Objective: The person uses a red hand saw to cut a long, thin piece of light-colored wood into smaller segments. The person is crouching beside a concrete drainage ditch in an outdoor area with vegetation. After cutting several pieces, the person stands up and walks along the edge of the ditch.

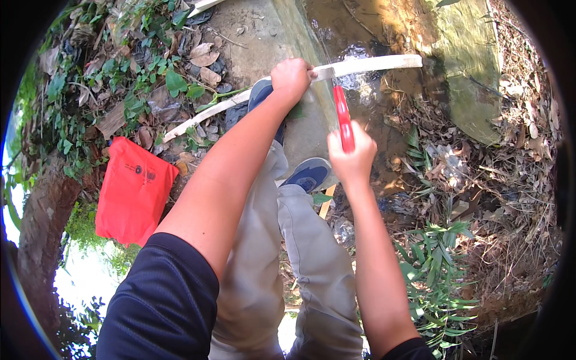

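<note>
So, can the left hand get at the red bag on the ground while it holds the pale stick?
Probably not as things stand. The left hand grips the pale stick, and the red bag lies apart, far to the left among leaves. Nothing blocks the way, but the grip would need to let go.

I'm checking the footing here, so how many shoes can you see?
2. One blue shoe sits on the concrete ledge under the left hand; the other blue shoe is lower, beside the right hand.

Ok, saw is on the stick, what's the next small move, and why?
Probably draw the saw through in a short stroke. Its blade already meets the pale stick just beside the left hand, which pins it against the concrete ledge, and the right hand grips the red handle.
</note>
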A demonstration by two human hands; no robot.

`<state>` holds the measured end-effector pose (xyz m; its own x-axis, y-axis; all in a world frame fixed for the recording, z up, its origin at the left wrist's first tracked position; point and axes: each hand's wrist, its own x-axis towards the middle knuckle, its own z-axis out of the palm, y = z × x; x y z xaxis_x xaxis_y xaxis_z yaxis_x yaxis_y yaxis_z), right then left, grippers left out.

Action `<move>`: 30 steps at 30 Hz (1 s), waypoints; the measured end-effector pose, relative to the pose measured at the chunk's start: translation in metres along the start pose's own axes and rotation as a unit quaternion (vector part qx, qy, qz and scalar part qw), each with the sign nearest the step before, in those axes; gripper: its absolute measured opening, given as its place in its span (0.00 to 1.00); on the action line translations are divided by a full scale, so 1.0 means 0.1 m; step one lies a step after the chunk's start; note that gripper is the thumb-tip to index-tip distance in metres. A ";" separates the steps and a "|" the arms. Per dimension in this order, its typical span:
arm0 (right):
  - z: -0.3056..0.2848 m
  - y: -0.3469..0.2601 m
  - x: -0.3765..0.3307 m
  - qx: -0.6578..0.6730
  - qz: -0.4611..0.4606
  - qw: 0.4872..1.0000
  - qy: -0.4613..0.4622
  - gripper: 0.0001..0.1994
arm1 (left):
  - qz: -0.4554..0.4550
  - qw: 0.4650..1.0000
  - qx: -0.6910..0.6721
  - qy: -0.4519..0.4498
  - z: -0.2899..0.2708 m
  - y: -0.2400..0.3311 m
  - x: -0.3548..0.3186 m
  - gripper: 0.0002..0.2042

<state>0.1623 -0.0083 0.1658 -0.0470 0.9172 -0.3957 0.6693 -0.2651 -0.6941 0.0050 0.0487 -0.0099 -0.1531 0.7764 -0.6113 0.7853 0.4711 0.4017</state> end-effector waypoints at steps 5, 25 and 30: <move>-0.38 -0.26 -0.44 0.021 -0.025 0.999 -0.010 0.04 | 0.007 1.000 0.025 0.013 0.03 -0.15 0.08 0.14; -0.56 -0.53 -0.40 0.025 0.044 0.998 -0.050 0.02 | -0.002 0.999 0.026 0.020 0.03 -0.16 0.03 0.14; -0.13 -0.35 0.14 -0.051 0.033 0.997 -0.040 0.04 | 0.003 1.000 0.015 0.005 -0.03 -0.04 0.02 0.14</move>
<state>0.1479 0.0172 0.1922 -0.0561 0.8709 -0.4882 0.7442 -0.2895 -0.6019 0.0001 0.0493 -0.0107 -0.1539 0.7830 -0.6026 0.8037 0.4540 0.3846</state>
